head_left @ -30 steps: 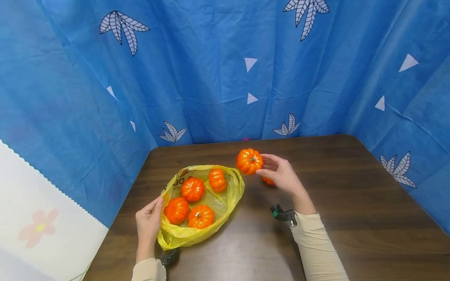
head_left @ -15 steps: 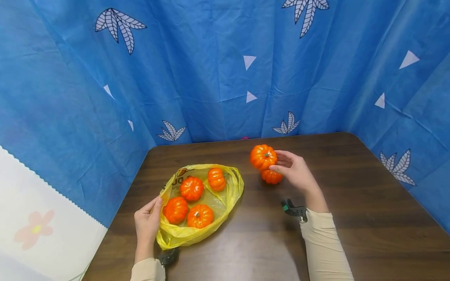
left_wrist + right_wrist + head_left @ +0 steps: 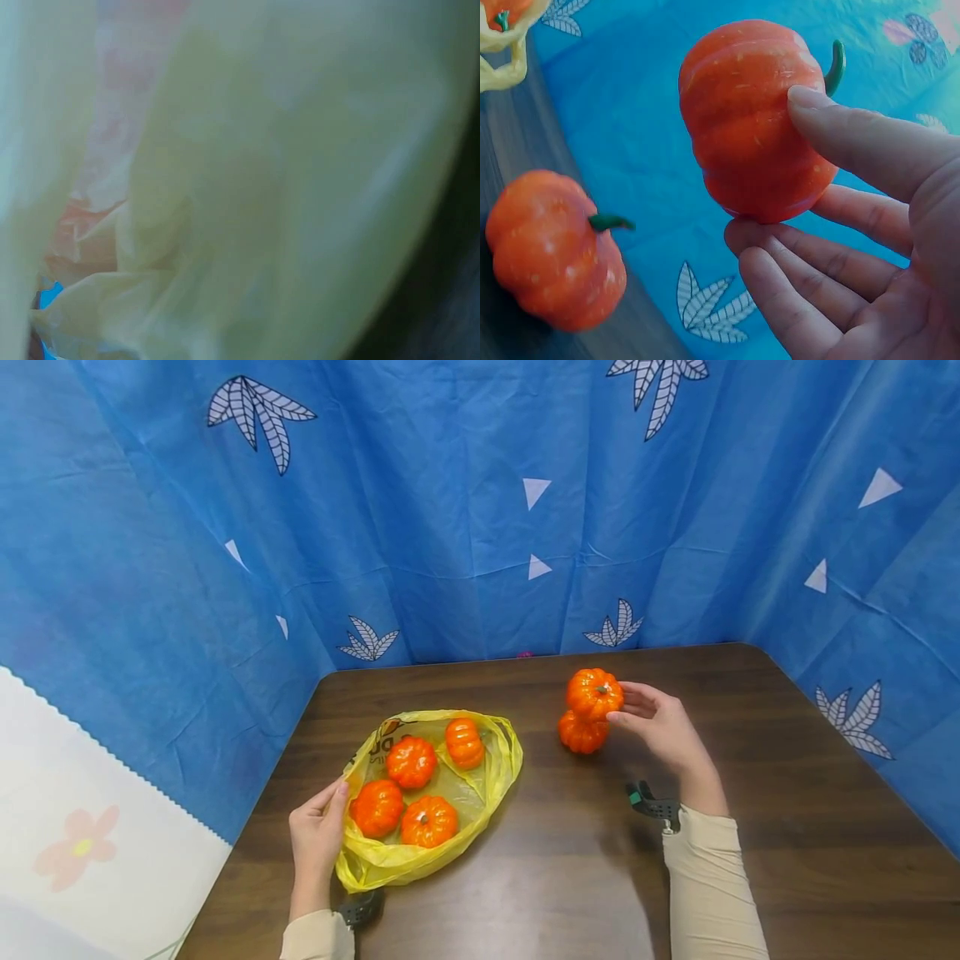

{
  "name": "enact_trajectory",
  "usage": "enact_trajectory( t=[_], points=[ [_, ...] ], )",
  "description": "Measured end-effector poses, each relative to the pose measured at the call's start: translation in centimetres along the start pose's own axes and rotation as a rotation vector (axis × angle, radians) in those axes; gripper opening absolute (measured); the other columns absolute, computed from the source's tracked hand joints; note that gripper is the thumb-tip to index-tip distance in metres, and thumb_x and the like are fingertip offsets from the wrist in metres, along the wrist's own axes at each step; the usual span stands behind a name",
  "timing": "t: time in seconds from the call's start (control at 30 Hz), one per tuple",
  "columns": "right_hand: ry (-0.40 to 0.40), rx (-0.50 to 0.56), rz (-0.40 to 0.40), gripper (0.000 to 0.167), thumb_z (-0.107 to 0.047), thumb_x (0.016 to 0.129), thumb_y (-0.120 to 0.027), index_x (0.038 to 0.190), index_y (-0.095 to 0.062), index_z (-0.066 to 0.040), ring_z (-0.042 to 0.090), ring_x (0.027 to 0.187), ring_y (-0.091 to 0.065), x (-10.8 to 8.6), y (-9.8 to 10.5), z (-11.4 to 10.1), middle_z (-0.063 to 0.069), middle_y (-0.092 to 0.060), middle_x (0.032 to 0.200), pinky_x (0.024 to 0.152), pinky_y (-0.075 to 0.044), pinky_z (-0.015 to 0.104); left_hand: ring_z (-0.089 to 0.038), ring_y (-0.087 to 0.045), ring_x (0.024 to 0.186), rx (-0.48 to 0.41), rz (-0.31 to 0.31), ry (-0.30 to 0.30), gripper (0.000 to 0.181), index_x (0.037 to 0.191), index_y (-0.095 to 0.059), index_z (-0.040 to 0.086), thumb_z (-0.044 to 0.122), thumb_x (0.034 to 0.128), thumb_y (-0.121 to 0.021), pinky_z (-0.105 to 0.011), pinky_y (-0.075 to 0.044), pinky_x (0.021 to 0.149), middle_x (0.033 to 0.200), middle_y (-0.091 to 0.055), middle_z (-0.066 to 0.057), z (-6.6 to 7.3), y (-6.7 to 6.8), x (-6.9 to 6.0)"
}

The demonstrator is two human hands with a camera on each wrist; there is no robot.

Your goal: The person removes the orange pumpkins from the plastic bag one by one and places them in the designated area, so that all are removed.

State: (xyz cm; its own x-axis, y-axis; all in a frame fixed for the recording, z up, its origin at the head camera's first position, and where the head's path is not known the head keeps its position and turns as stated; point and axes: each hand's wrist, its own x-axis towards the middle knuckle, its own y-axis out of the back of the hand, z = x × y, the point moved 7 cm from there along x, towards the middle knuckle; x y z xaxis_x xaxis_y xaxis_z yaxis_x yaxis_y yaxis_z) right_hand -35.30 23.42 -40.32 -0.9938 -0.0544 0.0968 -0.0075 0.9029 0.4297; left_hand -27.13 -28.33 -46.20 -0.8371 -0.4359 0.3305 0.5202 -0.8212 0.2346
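Note:
My left hand (image 3: pixel 317 839) pinches the left rim of an open yellow plastic bag (image 3: pixel 491 806), which lies on the table with several small orange pumpkins (image 3: pixel 427 821) inside. In the left wrist view the bag's thin film (image 3: pixel 247 187) covers nearly everything. A glossy pumpkin (image 3: pixel 754 120) with a green stem is held above the table between thumb and fingers of my right hand (image 3: pixel 663 727). Behind and below it, a second pumpkin (image 3: pixel 559 251) sits on the table, partly covered by the held one in the head view.
The dark wooden table (image 3: pixel 555 877) has a blue patterned curtain (image 3: pixel 465 527) hanging along its back and sides. At the left hangs a white cloth (image 3: pixel 90 810) with a flower print. Each wrist carries a dark camera mount (image 3: pixel 654 806).
My right hand has carried its pumpkin to the right, away from the bag, until it is over the pumpkin on the table. The left hand and bag have stayed in place.

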Motion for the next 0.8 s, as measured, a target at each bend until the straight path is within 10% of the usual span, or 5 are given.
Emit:
enact_trajectory(
  t=[0.27,0.53,0.8],
  points=[
    [-0.025,0.022,0.042,0.069,-0.037,0.094,-0.069,0.149,-0.044,-0.004,0.038,0.127,-0.056,-0.4,1.7,1.6,0.023,-0.055,0.143,0.090,-0.052,0.012,0.015,-0.064,0.090,-0.007,0.001,-0.015,0.023,0.112,-0.074,-0.003,0.012,0.0952,-0.069,-0.006,-0.052,0.075,0.107,-0.071,-0.001,0.1,-0.1,0.2],
    [-0.029,0.007,0.047,0.069,-0.034,0.095,-0.069,0.150,-0.042,-0.001,0.041,0.127,-0.056,-0.6,2.4,3.0,0.027,-0.053,0.143,0.086,-0.051,0.007,0.011,-0.066,0.091,-0.031,0.007,-0.013,0.021,0.111,-0.075,-0.003,0.009,0.0949,-0.068,-0.006,-0.052,0.075,0.093,-0.066,0.030,0.1,0.0,0.2],
    [-0.037,-0.032,0.068,0.067,-0.029,0.095,-0.070,0.147,-0.043,0.003,0.012,0.107,-0.065,-0.9,3.1,4.1,0.031,-0.055,0.138,0.081,-0.049,0.004,0.014,-0.064,0.091,-0.030,0.001,-0.005,0.024,0.112,-0.074,-0.003,0.012,0.0948,-0.069,-0.006,-0.052,0.075,0.095,-0.066,0.028,0.0,0.0,0.1]
  ],
)
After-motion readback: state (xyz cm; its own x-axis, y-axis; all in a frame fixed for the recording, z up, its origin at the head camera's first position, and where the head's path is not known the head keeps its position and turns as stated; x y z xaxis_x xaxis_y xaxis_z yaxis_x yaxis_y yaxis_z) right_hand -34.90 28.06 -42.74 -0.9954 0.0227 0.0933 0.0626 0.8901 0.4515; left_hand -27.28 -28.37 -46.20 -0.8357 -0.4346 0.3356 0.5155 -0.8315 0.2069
